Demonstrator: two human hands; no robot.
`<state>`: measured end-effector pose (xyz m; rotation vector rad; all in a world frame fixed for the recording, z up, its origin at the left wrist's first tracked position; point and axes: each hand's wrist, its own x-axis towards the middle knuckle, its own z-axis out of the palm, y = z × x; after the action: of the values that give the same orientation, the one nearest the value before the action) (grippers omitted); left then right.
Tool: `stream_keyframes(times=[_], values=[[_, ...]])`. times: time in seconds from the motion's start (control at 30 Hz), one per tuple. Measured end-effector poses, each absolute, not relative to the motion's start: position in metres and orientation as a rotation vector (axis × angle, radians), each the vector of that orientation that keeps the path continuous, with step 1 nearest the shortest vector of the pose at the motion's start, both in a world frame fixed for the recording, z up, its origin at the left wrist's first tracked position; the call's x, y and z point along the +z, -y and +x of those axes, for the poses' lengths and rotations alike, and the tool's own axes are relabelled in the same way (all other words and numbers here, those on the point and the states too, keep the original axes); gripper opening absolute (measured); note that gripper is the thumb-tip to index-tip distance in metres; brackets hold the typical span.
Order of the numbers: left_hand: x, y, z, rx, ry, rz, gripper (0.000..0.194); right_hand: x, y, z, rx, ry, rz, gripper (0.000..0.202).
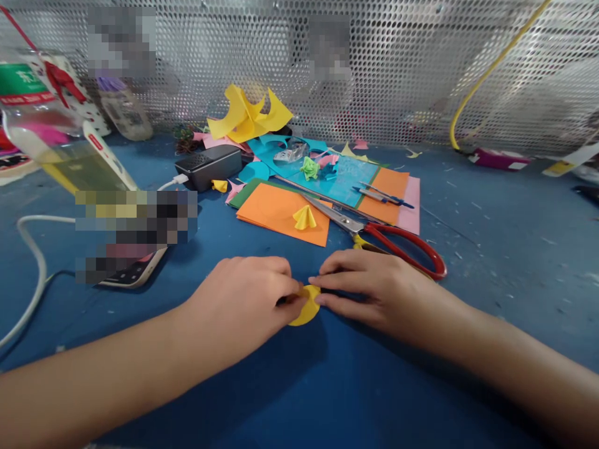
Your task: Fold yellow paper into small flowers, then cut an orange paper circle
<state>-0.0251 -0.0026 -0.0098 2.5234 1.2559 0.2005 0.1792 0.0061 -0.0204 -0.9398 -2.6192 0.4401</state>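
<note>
A small round piece of yellow paper [309, 307] is between my hands, low over the blue table. My left hand [250, 299] pinches its left side between thumb and fingers. At its right edge, my right hand [369, 288] has thumb and fingers closed on the paper. Just beyond, a folded yellow paper piece [305, 217] stands on orange sheets [274, 215]. Scissors with red handles [407, 246] lie past my right hand, their blades pointing to the back left across the paper stack.
At the left stand a bottle [70, 143] and a phone [135, 268] beside a white cable. A black box [209, 167], yellow paper scraps [248, 115] and a blue sheet [346, 178] lie farther back, before a perforated metal panel [397, 75].
</note>
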Motion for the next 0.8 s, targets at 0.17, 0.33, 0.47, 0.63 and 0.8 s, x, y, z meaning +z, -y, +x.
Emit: stream_keyframes(times=[0.17,0.33,0.47,0.63,0.8], values=[[-0.010,0.003,-0.025,0.265,-1.270,2.488,0.019,-0.021,-0.003,0.176,0.433,2.580,-0.956,0.019],[-0.013,-0.004,-0.026,0.298,-1.285,2.314,0.009,-0.022,-0.006,0.172,0.631,2.456,-1.152,0.007],[-0.013,-0.006,-0.026,0.269,-1.261,2.304,0.013,-0.021,-0.005,0.171,0.627,2.456,-1.164,0.008],[-0.013,-0.005,-0.026,0.268,-1.178,2.422,0.013,-0.018,-0.003,0.171,0.610,2.504,-1.042,0.012],[-0.008,-0.007,-0.028,0.563,-1.115,2.466,0.012,-0.019,-0.003,0.173,0.748,2.272,-1.076,0.014]])
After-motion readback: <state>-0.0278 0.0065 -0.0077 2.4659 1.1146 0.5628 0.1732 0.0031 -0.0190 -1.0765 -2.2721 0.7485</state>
